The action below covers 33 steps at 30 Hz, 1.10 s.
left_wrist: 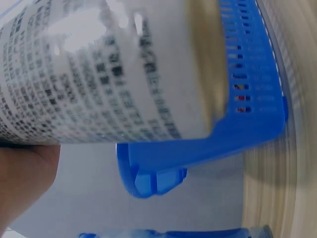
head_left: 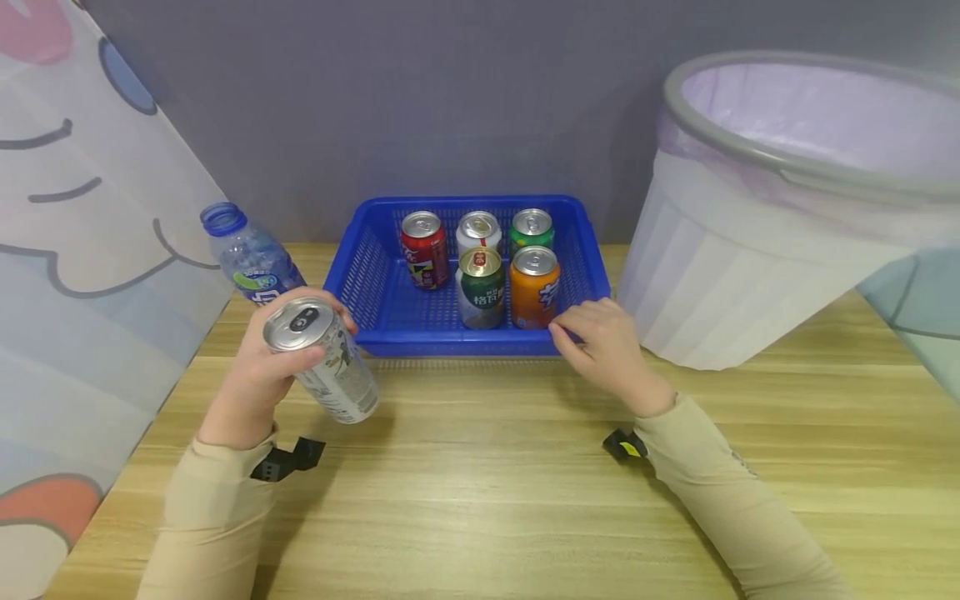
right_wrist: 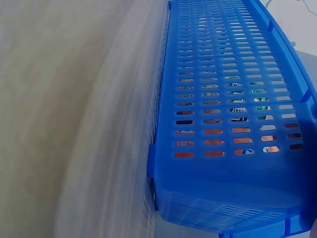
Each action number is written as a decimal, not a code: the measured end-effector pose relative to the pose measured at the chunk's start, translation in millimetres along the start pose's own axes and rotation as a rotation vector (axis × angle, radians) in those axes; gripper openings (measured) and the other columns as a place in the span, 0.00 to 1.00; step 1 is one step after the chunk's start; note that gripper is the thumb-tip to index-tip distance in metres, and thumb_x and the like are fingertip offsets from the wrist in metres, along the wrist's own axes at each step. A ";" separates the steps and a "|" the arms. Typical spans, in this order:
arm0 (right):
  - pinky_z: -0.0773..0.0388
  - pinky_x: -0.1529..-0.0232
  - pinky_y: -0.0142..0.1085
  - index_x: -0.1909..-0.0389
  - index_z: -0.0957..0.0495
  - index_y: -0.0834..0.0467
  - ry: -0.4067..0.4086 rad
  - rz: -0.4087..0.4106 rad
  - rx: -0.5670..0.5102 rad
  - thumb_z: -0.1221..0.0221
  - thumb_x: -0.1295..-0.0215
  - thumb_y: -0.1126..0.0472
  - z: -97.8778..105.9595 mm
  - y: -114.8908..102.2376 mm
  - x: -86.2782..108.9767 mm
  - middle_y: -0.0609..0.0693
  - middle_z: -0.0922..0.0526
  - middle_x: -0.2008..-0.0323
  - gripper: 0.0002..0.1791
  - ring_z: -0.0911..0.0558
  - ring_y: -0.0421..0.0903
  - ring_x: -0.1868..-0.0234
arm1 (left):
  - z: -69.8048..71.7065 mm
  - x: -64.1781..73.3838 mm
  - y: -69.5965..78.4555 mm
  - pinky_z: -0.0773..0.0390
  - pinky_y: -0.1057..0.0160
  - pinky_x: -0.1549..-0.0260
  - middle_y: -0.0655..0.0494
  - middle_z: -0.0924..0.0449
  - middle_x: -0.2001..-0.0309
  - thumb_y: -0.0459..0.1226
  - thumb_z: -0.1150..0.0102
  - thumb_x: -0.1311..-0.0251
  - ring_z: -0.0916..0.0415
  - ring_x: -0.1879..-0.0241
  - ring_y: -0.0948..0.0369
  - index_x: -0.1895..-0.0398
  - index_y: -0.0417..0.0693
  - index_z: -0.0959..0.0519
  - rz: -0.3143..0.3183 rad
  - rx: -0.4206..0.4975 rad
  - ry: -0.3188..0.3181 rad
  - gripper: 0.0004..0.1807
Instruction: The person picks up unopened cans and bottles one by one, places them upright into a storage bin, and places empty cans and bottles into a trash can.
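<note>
My left hand (head_left: 258, 358) grips a silver-white drink can (head_left: 341, 375) round its upper part, tilted and raised above the table at the left. In the left wrist view the can (left_wrist: 94, 74) fills the upper left, its side covered in small print. My right hand (head_left: 607, 354) is at the front right corner of a blue plastic basket (head_left: 420, 342), fingers bent over the rim. Inside the basket stand a red can (head_left: 424, 258), a white can (head_left: 478, 227), a green can (head_left: 532, 225), a dark green can with a gold top (head_left: 482, 292) and an orange can (head_left: 534, 292).
An uncapped blue plastic bottle (head_left: 258, 254) stands behind my left hand, partly hidden by it. To the right of the basket is a tall white bin (head_left: 720, 250) with a grey rim and a purple liner. A grey wall (head_left: 450, 100) closes off the back of the wooden table (head_left: 465, 500).
</note>
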State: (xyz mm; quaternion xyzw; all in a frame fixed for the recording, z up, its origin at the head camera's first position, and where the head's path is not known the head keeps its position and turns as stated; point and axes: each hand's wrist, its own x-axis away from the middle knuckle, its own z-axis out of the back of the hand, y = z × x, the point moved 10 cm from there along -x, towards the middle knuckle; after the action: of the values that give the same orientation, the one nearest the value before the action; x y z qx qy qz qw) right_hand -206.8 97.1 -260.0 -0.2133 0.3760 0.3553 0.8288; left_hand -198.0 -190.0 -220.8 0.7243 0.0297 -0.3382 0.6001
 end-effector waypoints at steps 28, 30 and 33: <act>0.35 0.75 0.39 0.78 0.20 0.60 -0.010 -0.006 0.009 0.53 0.35 0.55 0.0 0.6 -0.3 0.51 0.18 0.81 0.19 0.24 0.48 0.81 | -53.9 -21.5 -37.1 0.27 0.62 0.59 0.56 0.18 0.65 0.29 0.39 0.54 0.22 0.63 0.59 0.60 0.49 0.22 0.091 -0.086 -0.072 0.15; 0.35 0.75 0.39 0.79 0.20 0.59 -0.013 -0.007 0.008 0.53 0.35 0.55 -0.4 0.8 0.0 0.50 0.18 0.81 0.19 0.24 0.48 0.81 | -58.2 -23.2 -38.8 0.26 0.62 0.59 0.57 0.18 0.65 0.29 0.39 0.54 0.22 0.64 0.60 0.61 0.49 0.22 0.092 -0.081 -0.084 0.15; 0.35 0.75 0.39 0.79 0.21 0.59 -0.011 -0.009 0.005 0.53 0.36 0.55 -0.6 0.5 -0.5 0.50 0.19 0.81 0.18 0.25 0.48 0.81 | -62.8 -25.6 -39.2 0.26 0.62 0.58 0.57 0.18 0.65 0.30 0.39 0.55 0.22 0.64 0.60 0.61 0.50 0.22 0.086 -0.085 -0.093 0.15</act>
State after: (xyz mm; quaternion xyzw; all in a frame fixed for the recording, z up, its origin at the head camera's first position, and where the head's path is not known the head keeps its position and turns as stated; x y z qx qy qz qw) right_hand -207.6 96.9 -260.0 -0.2108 0.3714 0.3518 0.8330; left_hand -206.8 -113.9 -237.4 0.6822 -0.0151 -0.3436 0.6452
